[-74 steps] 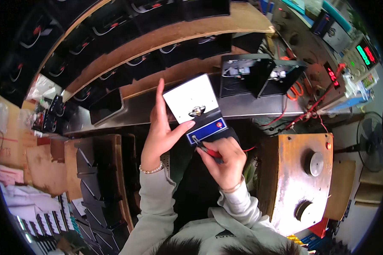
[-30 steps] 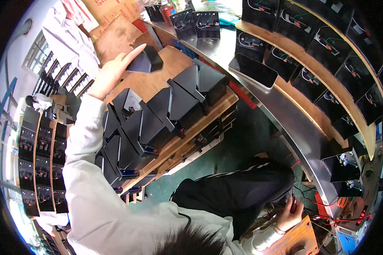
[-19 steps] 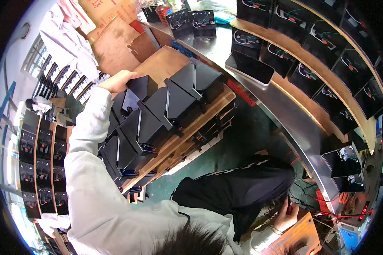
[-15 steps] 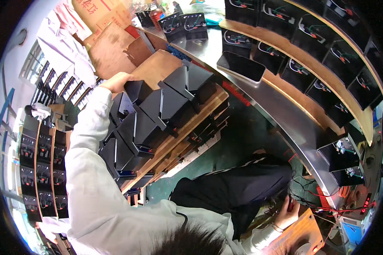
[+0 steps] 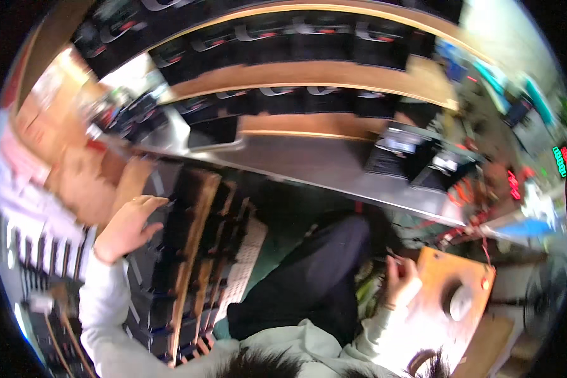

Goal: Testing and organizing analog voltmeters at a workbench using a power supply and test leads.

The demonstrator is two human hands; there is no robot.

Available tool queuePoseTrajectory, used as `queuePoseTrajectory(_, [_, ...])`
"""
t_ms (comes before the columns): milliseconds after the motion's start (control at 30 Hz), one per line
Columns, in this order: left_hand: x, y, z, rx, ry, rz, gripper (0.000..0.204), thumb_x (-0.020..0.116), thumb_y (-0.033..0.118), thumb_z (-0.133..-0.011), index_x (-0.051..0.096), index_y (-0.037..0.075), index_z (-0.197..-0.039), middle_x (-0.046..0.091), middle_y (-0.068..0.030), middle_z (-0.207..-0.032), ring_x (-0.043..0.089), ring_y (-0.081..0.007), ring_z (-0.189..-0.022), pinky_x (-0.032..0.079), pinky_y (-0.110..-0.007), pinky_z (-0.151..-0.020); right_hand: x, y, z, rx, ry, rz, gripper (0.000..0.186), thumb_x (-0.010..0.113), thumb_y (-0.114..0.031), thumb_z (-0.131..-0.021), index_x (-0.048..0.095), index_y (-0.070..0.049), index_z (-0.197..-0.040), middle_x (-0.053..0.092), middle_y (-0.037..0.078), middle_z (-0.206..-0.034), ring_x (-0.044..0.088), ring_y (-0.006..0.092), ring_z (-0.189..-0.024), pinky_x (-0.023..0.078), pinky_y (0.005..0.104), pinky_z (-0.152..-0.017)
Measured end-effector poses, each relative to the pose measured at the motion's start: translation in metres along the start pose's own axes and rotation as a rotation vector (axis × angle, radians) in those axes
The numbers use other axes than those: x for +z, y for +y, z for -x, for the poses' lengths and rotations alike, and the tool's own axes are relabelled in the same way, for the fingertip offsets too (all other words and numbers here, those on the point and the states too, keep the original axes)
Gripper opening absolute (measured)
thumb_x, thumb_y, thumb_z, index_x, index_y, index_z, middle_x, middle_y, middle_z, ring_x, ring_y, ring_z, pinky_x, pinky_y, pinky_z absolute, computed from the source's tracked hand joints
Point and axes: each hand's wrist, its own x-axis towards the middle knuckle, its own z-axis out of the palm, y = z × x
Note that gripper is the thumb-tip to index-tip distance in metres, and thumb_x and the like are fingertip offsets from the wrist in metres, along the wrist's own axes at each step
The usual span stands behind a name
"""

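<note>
My left hand (image 5: 129, 230) reaches over the stacked black boxes (image 5: 148, 274) at the left. Its fingers are stretched forward and the thumb stands apart, with nothing visible between them; whether the fingertips touch a box is blurred. On the right, my right hand (image 5: 402, 282) is closed near my knee, beside a wooden board (image 5: 444, 271). A small, thin dark piece shows at its fingertips, too blurred to name. The boxes lie in a row on a wooden board (image 5: 192, 258), with more layers below.
A metal bench (image 5: 309, 160) crosses ahead, with a phone (image 5: 214, 133) lying on it. Above, wooden shelves (image 5: 309, 74) carry several black boxes with wires. Two open black units (image 5: 397, 151) sit at the bench's right end, near loose red and black cables (image 5: 460, 233). Cardboard (image 5: 75, 170) stands far left.
The view has swung to the right. My left hand has come away from the black box at the stack's far corner and its fingers have spread. My right hand stays closed, now raised a little.
</note>
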Motion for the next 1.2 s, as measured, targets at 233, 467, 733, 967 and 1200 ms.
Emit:
queuePoseTrajectory(233, [-0.006, 0.193, -0.193, 0.649, 0.602, 0.192, 0.095, 0.087, 0.038, -0.080, 0.045, 0.001, -0.157, 0.050, -0.0238, -0.153, 0.045, -0.0408, -0.143, 0.038, -0.049, -0.120, -0.002, -0.064, 0.014, -0.287, -0.066, -0.223, 0.021, 0.091, -0.019, -0.080, 0.077, -0.009, -0.093, 0.071, 0.007, -0.073, 0.069, 0.0238, -0.065, 0.056, 0.0358, -0.062])
queuePoseTrajectory(467, [0.052, 0.274, -0.261, 0.674, 0.938, 0.309, 0.040, 0.068, 0.006, -0.086, 0.074, 0.009, -0.125, 0.070, -0.0052, -0.102, 0.065, -0.0256, -0.104, 0.046, -0.050, -0.110, -0.020, -0.065, 0.049, -0.344, -0.152, -0.173, 0.023, 0.090, -0.021, -0.080, 0.077, -0.008, -0.093, 0.070, 0.007, -0.071, 0.068, 0.0230, -0.061, 0.054, 0.0353, -0.059])
queuePoseTrajectory(733, [0.115, 0.229, -0.182, 0.677, 0.925, 0.136, 0.034, 0.080, 0.009, -0.078, 0.080, 0.012, -0.112, 0.069, -0.0036, -0.112, 0.061, -0.0216, -0.102, 0.048, -0.050, -0.104, -0.021, -0.043, 0.037, 0.006, -0.005, -0.186, 0.024, 0.092, -0.014, -0.079, 0.077, -0.004, -0.093, 0.072, 0.008, -0.075, 0.067, 0.0161, -0.063, 0.053, 0.0302, -0.059])
queuePoseTrajectory(967, [0.126, 0.216, -0.183, 0.627, 0.968, 0.308, 0.062, 0.084, 0.042, -0.086, 0.069, 0.009, -0.137, 0.054, -0.0153, -0.149, 0.045, -0.0314, -0.138, 0.033, -0.051, -0.116, -0.009, -0.117, 0.001, -0.143, 0.005, -0.524, 0.022, 0.088, -0.003, -0.079, 0.073, 0.000, -0.094, 0.065, 0.008, -0.076, 0.060, 0.0169, -0.062, 0.046, 0.0264, -0.057])
queuePoseTrajectory(1200, [0.122, 0.195, -0.245, 0.519, 0.497, 0.966, 0.121, 0.089, 0.001, -0.078, 0.012, 0.012, -0.170, 0.047, -0.0197, -0.154, 0.054, -0.0278, -0.137, 0.049, -0.043, -0.111, 0.012, -0.155, -0.022, -0.442, -0.059, -0.381, 0.020, 0.086, 0.000, -0.077, 0.069, -0.001, -0.089, 0.062, 0.011, -0.072, 0.065, 0.0275, -0.061, 0.052, 0.0354, -0.058])
